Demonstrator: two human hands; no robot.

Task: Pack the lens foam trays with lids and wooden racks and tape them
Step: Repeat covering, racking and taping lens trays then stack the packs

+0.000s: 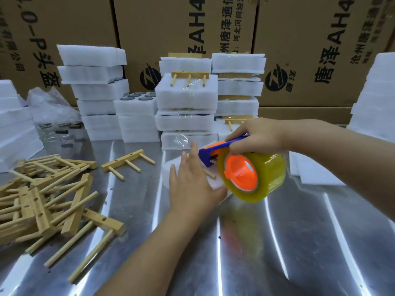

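Note:
A white foam tray pack [168, 167] lies on the metal table at centre, mostly hidden by my hands. My left hand [192, 182] rests flat on top of it with straight fingers. A wooden peg of a rack [210, 174] pokes out from under that hand. My right hand [258, 136] grips the blue and orange handle of a tape dispenser [222, 149], whose yellowish tape roll [256, 176] with an orange hub hangs over the pack's right edge. Taped packs [186, 95] with racks on top stand stacked behind.
A heap of loose wooden racks [42, 201] covers the table's left. One single rack [128, 163] lies left of the pack. Foam stacks [96, 88] stand at the back left, far left and far right. Flat foam lids [310, 169] lie under my right forearm. Cardboard boxes wall the back.

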